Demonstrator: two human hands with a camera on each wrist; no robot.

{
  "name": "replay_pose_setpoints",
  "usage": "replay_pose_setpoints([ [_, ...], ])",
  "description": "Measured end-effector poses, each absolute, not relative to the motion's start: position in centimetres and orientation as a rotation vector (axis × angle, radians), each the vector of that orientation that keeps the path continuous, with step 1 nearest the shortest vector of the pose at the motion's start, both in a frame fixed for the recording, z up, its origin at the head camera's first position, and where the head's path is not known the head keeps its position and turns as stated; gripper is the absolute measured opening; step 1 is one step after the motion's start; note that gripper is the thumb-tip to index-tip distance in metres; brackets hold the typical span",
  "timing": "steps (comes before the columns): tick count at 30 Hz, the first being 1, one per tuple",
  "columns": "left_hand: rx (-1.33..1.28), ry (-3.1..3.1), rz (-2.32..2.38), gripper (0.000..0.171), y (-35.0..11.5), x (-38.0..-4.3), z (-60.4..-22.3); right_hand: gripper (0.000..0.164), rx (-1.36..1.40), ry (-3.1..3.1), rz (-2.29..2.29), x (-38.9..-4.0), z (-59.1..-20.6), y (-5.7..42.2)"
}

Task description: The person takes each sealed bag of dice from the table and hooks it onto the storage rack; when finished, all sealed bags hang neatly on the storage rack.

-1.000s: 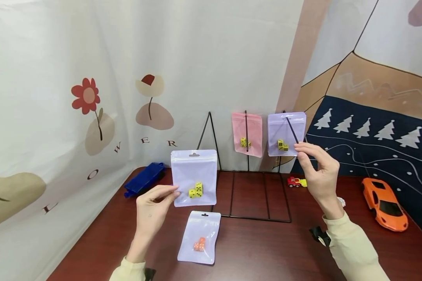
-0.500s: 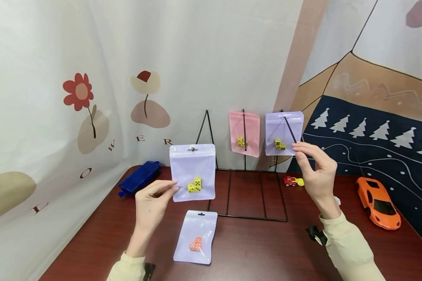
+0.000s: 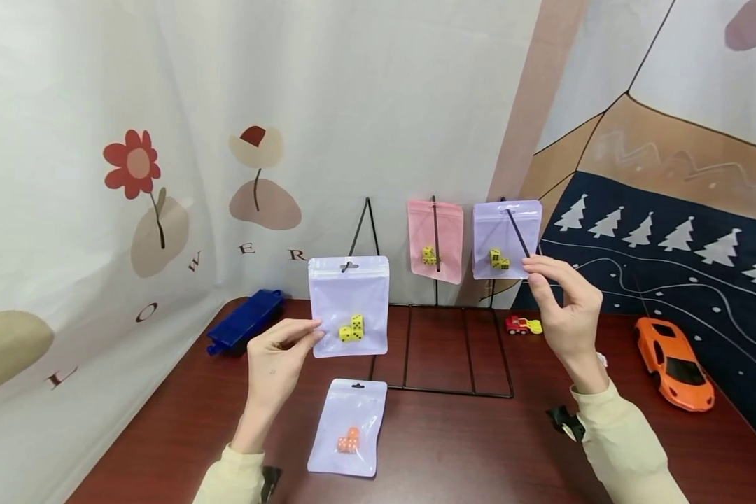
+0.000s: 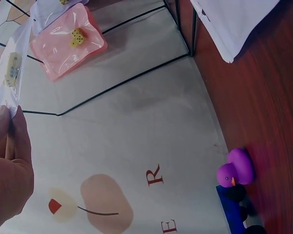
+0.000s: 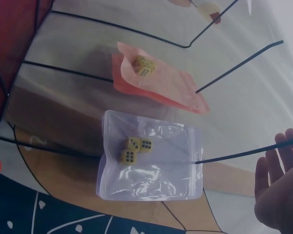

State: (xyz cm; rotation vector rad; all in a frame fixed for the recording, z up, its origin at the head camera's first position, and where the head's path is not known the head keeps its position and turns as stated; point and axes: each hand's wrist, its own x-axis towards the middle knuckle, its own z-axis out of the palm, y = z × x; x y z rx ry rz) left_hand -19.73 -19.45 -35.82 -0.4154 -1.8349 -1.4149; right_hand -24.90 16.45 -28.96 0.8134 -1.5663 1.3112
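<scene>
My left hand (image 3: 277, 364) pinches the left edge of a lilac zip bag (image 3: 327, 294) with yellow dice in its bottom. It stands upright before the left prong of a black wire rack (image 3: 460, 394); that prong's tip shows at the bag's hang hole. At right, the thumb and fingertips of my right hand (image 3: 567, 308) pinch the front end of the rack's right prong (image 5: 239, 154). On this prong hangs another lilac bag (image 5: 171, 180) of yellow dice. A pink bag (image 3: 447, 231) with yellow dice hangs from the middle prong.
Flat on the table before the rack lies a lilac bag (image 3: 334, 420) with orange dice. A blue plastic object (image 3: 248, 322) sits back left, a purple duck (image 4: 241, 165) by it. At right are an orange toy car (image 3: 674, 364) and a small red-yellow toy (image 3: 521, 325).
My left hand has raised its bag slightly, and the prong tip now shows at the hang hole. The right hand keeps its place at the right prong. The head view has shifted a little.
</scene>
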Motion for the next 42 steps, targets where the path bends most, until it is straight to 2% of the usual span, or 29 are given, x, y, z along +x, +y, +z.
replay_pose_setpoints([
  [15, -0.346, -1.857, -1.409, 0.017, -17.5, -19.8, -33.4, 0.014, 0.816, -1.569, 1.291, -25.0, -28.9, 16.5],
  [42, -0.344, -1.828, -1.483, 0.017, -18.5, -22.8, -33.7, 0.013, 0.795, -1.607, 1.257, -25.1, -29.2, 16.7],
])
